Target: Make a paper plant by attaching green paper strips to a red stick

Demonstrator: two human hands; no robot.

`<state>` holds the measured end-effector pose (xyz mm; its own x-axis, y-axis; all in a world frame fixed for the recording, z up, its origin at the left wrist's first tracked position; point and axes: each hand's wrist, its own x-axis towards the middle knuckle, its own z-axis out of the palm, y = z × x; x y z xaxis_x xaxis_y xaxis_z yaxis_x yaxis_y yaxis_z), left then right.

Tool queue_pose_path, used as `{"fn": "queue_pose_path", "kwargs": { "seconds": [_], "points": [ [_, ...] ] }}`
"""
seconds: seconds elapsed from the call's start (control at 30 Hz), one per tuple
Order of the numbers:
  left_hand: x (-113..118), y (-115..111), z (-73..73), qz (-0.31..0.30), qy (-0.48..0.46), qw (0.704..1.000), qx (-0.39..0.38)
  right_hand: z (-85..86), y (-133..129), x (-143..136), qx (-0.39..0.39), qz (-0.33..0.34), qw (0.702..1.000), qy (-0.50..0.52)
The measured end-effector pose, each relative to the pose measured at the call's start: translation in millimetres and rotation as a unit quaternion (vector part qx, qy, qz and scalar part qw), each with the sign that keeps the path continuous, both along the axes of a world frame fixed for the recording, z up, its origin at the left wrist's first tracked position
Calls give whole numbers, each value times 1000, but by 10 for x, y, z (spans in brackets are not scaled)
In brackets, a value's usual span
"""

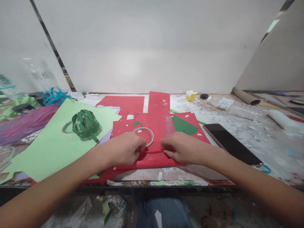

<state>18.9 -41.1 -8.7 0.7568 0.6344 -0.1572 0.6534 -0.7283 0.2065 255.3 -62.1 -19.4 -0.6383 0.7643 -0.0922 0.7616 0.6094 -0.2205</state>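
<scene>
Evidently a paint-stained desk [275, 142] is being used, backed at 12 o'clock by a white panel [142, 41]; scraps are strewn along its near edge. Clock is centred on the thin red strip [152, 152], which lies over red paper [156, 139] and is pinched at its ends by the left hand [129, 148] and right hand [179, 147], fingers curled closed. A pale ring [152, 141] is partly covered by the left hand at 11. Green paper [187, 125] is seen at 2, a phone [232, 144] at 3. At 10, a dark green ribbon ball [85, 124] is set on light green sheets [54, 136], blue ribbons [55, 96] beyond. Toward 2, a cardboard tube [245, 96] and clear bottle [237, 107] are noted; the bottle's pale label [225, 103] cannot be read.
</scene>
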Motion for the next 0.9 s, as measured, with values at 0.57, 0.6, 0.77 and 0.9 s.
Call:
{"fn": "queue_pose_path", "kwargs": {
  "seconds": [0.57, 0.6, 0.77, 0.9],
  "points": [
    [-104, -21, -193, -71, 25, 989, 128, -70, -97, 103, 145, 127, 974, -117],
    [-121, -15, -200, -84, 24, 987, 134, -75, -111, 105, 155, 136, 971, -122],
    [-214, 32, -173, -176, 23, 971, 163, -77, -174, 161, 178, 159, 960, -145],
    [-303, 68, -150, -199, -8, 968, 153, -83, -204, 237, 180, 138, 965, -129]
  ]
}}
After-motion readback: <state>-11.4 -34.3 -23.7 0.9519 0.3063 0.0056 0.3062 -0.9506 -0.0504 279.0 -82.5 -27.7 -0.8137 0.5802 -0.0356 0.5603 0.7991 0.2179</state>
